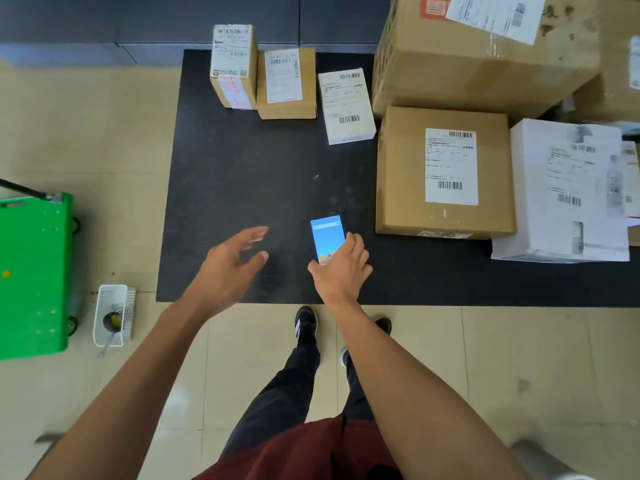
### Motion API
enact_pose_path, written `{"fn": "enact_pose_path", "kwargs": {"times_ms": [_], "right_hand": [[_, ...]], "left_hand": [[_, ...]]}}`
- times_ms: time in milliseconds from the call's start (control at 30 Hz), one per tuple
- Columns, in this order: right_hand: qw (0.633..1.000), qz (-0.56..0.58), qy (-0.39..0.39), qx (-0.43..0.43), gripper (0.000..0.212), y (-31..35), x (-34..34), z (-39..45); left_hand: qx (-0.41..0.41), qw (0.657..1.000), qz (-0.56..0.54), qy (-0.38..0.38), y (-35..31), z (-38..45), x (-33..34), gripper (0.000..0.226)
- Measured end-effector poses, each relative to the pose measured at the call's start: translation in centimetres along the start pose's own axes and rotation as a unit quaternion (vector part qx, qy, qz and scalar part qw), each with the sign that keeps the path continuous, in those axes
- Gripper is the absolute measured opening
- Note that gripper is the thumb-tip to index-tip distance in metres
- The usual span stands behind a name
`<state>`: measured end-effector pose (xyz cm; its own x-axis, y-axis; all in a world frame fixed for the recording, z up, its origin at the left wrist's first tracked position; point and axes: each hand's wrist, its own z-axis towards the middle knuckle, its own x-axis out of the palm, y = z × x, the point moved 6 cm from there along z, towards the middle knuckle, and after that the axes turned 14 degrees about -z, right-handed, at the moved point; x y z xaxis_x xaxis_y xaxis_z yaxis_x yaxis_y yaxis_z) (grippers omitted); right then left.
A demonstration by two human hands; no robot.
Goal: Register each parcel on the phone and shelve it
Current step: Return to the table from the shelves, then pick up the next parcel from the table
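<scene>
There are four brown cardboard parcels: a tall one [234, 67], a small one [286, 84], a medium one [444, 173] and a big one [485, 53]. There are two white parcels [349, 105] [564, 192], one phone [327, 239], one green cart [33, 275] and two hands [230, 268] [343, 268].

Black floor mat [242, 174] seen under and ahead of both hands. Green cart [33, 271] placed far left of left hand; white perforated holder [116, 315] with dark-headed tool just beside it. Beige tiled floor [485, 358] seen below hands.
</scene>
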<state>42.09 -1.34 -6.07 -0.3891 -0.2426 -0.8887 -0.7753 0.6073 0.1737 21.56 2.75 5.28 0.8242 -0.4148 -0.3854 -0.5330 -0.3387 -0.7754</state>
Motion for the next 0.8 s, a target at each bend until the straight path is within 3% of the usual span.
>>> {"fn": "enact_pose_path", "kwargs": {"times_ms": [167, 300, 400, 600, 800], "right_hand": [[0.999, -0.021, -0.014, -0.033, 0.068, -0.8, -1.7, 0.6], [0.988, 0.096, -0.081, -0.087, 0.031, -2.6, -5.6, 0.3], [0.973, 0.151, -0.159, -0.070, 0.022, -5.5, -9.6, 0.2], [0.970, 0.172, -0.167, 0.027, 0.036, -13.6, -15.3, 3.3], [0.994, 0.021, -0.105, 0.030, 0.073, -18.1, -16.6, 6.6]], "left_hand": [[0.030, 1.000, 0.001, 0.004, -2.2, 1.4, 1.1, 0.043], [0.066, 0.998, -0.011, 0.015, -4.5, 3.0, 3.9, 0.042], [0.084, 0.996, -0.022, 0.026, -6.1, 4.4, 6.6, 0.042], [0.156, 0.986, -0.015, 0.048, -10.2, 6.7, 12.8, 0.055], [0.234, 0.968, 0.056, 0.069, -13.0, 8.8, 17.9, 0.062]]}}
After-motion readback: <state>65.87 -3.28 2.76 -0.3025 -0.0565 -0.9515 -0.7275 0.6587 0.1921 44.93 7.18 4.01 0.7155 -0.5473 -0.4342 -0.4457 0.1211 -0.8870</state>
